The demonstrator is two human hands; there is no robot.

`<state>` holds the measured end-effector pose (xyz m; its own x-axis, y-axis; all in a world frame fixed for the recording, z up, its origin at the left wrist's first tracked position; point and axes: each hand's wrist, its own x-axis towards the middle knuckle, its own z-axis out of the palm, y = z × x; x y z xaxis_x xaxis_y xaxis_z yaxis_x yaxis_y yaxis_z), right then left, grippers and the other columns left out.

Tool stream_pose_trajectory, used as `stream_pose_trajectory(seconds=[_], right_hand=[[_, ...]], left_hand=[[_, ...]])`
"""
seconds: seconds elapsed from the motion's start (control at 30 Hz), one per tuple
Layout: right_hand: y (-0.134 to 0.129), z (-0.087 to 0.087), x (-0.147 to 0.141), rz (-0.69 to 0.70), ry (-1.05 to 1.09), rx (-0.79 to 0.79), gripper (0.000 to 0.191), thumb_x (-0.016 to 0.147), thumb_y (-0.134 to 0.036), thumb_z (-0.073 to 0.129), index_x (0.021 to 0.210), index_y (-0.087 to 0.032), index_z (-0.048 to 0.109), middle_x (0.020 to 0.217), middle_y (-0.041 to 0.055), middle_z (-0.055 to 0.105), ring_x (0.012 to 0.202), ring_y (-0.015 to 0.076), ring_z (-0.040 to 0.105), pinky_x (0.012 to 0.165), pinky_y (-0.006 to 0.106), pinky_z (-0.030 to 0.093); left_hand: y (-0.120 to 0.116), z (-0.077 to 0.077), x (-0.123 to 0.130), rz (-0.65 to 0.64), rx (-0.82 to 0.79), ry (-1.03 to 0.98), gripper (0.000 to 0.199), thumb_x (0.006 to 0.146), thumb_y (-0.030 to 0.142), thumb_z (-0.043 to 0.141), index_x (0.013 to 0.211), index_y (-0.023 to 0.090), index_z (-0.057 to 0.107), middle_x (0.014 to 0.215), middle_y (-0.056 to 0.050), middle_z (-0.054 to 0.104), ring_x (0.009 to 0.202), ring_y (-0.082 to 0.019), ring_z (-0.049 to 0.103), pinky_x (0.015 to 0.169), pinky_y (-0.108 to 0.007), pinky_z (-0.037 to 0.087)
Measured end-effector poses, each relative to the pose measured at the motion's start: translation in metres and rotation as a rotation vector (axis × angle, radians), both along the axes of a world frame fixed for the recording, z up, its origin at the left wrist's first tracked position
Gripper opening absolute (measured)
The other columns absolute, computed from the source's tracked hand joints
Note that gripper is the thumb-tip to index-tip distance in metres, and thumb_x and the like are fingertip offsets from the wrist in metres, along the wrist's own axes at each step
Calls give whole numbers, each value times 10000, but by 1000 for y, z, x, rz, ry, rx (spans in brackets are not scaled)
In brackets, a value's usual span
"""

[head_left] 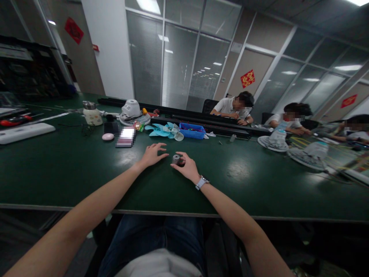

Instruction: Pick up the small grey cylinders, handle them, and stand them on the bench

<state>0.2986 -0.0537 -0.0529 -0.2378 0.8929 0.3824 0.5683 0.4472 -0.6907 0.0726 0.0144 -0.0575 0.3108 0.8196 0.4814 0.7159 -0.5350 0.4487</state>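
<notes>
On the green tabletop (155,184) in front of me is a small grey metal cylinder (175,159), its round end with dark holes facing up. My right hand (187,166) has its thumb at the front of this cylinder and its fingers curled round the far side. A watch with a light strap is on that wrist. To the left, my left hand (152,154) hovers over or rests on the table with fingers apart and nothing in them. Its fingertips point at the cylinder without touching it.
Beyond my hands lie light-blue fan blades (164,130), a blue bin (192,130) of small parts, a phone (126,137), a pink round object (108,136) and a white fan body (131,111). Co-workers (233,107) sit across the table, near more fan parts (273,141).
</notes>
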Motion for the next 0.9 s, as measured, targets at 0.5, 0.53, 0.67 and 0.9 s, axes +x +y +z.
stream_pose_trajectory(seconds=[0.5,0.53,0.67,0.9], right_hand=[[-1,-1,-1,2,11,11,617,755,-428,772,1303,-275,536,1091,39,717,888,187,714,810,347,571],[-1,-1,-1,5,13,12,613,757,-429,769,1303,-276,536,1095,38,716,893,187,714,814,348,571],[0,-2,1,14,17,22,604,758,-418,769,1298,-272,538,1092,34,717,904,186,710,813,343,571],[-4,-1,-3,19,-14,26,549,787,-396,747,1289,-305,545,1121,13,711,921,193,709,812,348,574]], left_hand=[[-3,-4,6,-97,-246,-204,301,775,344,685,1051,223,683,962,-45,780,1014,-245,712,945,-372,505],[-3,-4,6,-96,-270,-208,300,768,349,688,1043,228,692,953,-37,781,1008,-247,715,949,-373,509],[-6,1,5,-133,-330,-233,265,748,304,683,1000,235,728,966,-21,780,983,-245,724,968,-377,514],[-11,2,7,-177,-370,-280,284,733,295,686,1004,233,746,996,-32,775,989,-251,720,962,-395,532]])
